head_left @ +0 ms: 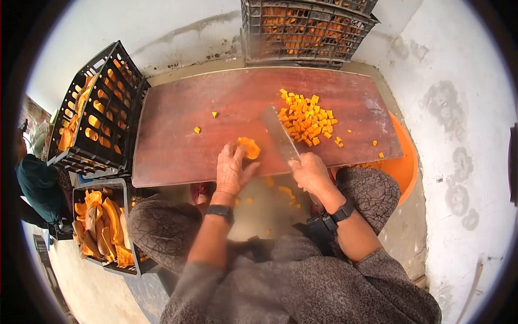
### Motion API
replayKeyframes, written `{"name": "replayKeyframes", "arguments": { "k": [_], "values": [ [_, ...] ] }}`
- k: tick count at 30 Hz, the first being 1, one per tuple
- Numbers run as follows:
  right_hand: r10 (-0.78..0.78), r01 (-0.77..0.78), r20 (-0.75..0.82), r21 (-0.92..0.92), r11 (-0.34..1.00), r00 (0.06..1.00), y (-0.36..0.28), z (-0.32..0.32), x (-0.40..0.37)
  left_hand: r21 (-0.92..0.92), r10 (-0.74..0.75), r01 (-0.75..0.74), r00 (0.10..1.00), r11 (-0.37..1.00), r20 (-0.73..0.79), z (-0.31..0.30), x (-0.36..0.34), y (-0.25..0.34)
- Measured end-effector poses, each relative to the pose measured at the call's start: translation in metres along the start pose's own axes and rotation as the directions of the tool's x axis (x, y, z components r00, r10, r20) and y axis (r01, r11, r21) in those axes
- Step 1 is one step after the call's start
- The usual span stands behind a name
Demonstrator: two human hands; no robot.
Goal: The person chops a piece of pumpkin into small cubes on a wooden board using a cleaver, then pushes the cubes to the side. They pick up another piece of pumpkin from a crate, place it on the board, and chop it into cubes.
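My right hand (313,175) is wrapped round the handle of a cleaver (280,132), whose broad blade points up and to the left over the reddish-brown board (178,129). Its blade lies beside a heap of diced pumpkin (307,119). With fingers and thumb bent against its left and lower edge, my left hand (231,168) holds a thick orange pumpkin piece (249,147) on the board. Between this piece and the heap stands the cleaver, apart from the piece. Two stray pumpkin cubes (197,130) lie farther left.
A black crate (102,108) of pumpkin stands left of the board, above another crate (132,216) full of pumpkin strips. Stacked crates (307,32) stand behind. An orange tub (407,162) sits under the board's right end. Pumpkin bits lie on the floor. A person (38,183) is at far left.
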State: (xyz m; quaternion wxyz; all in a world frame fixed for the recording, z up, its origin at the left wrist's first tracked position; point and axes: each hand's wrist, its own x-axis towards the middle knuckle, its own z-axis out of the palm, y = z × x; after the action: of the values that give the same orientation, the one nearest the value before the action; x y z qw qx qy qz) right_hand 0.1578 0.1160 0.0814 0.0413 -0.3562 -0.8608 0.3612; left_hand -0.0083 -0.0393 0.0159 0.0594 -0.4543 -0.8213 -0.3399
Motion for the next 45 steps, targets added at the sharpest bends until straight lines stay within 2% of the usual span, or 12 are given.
{"name": "replayKeyframes", "arguments": {
  "k": [5, 8, 10, 13, 20, 22, 25, 27, 30, 35, 37, 45],
  "values": [
    [0.009, -0.009, 0.003, -0.017, 1.000, 1.000, 0.000, 0.001, -0.001, -0.008, 0.050, -0.051, 0.998, 0.999, -0.034, 0.011, 0.001, -0.004],
    [0.003, -0.003, -0.005, -0.045, 0.999, 1.000, -0.003, 0.001, -0.003, -0.058, 0.058, -0.061, 0.998, 0.996, -0.039, 0.011, 0.003, -0.006],
    [0.003, -0.003, -0.008, -0.063, 0.998, 1.000, -0.006, -0.001, -0.005, -0.126, 0.119, -0.121, 0.993, 0.985, -0.028, 0.008, 0.001, -0.008],
    [0.052, -0.050, 0.032, -0.077, 0.996, 0.998, -0.009, -0.003, -0.006, -0.088, 0.140, -0.141, 0.990, 0.986, -0.024, 0.008, -0.002, -0.004],
    [-0.004, 0.003, -0.014, -0.090, 0.996, 1.000, -0.004, 0.002, -0.008, -0.137, 0.042, -0.041, 0.999, 0.990, 0.005, 0.003, -0.007, 0.008],
    [-0.013, 0.011, -0.025, -0.102, 0.995, 1.000, -0.004, 0.003, -0.009, -0.038, 0.114, -0.115, 0.993, 0.993, -0.026, 0.005, -0.007, 0.005],
    [-0.023, 0.018, -0.057, -0.083, 0.996, 0.998, -0.002, 0.005, -0.009, -0.125, 0.136, -0.140, 0.990, 0.982, -0.040, 0.005, -0.006, 0.002],
    [-0.142, 0.119, -0.116, -0.189, 0.975, 0.983, -0.006, 0.004, -0.012, -0.120, 0.130, -0.132, 0.991, 0.984, -0.024, 0.005, -0.005, 0.002],
    [-0.078, 0.068, -0.058, -0.147, 0.987, 0.995, -0.021, -0.003, -0.020, -0.106, 0.131, -0.132, 0.991, 0.986, -0.022, 0.005, -0.007, 0.002],
    [-0.122, 0.117, -0.027, -0.153, 0.981, 0.992, -0.034, -0.010, -0.032, -0.097, 0.136, -0.140, 0.990, 0.985, -0.048, 0.005, -0.005, 0.005],
    [-0.119, 0.115, -0.015, -0.154, 0.981, 0.993, -0.035, -0.011, -0.036, -0.106, 0.216, -0.225, 0.972, 0.968, -0.094, 0.006, -0.002, 0.005],
    [-0.130, 0.131, 0.018, -0.204, 0.970, 0.991, -0.033, -0.007, -0.040, -0.147, 0.193, -0.203, 0.978, 0.968, -0.076, 0.008, -0.001, 0.007]
  ]
}}
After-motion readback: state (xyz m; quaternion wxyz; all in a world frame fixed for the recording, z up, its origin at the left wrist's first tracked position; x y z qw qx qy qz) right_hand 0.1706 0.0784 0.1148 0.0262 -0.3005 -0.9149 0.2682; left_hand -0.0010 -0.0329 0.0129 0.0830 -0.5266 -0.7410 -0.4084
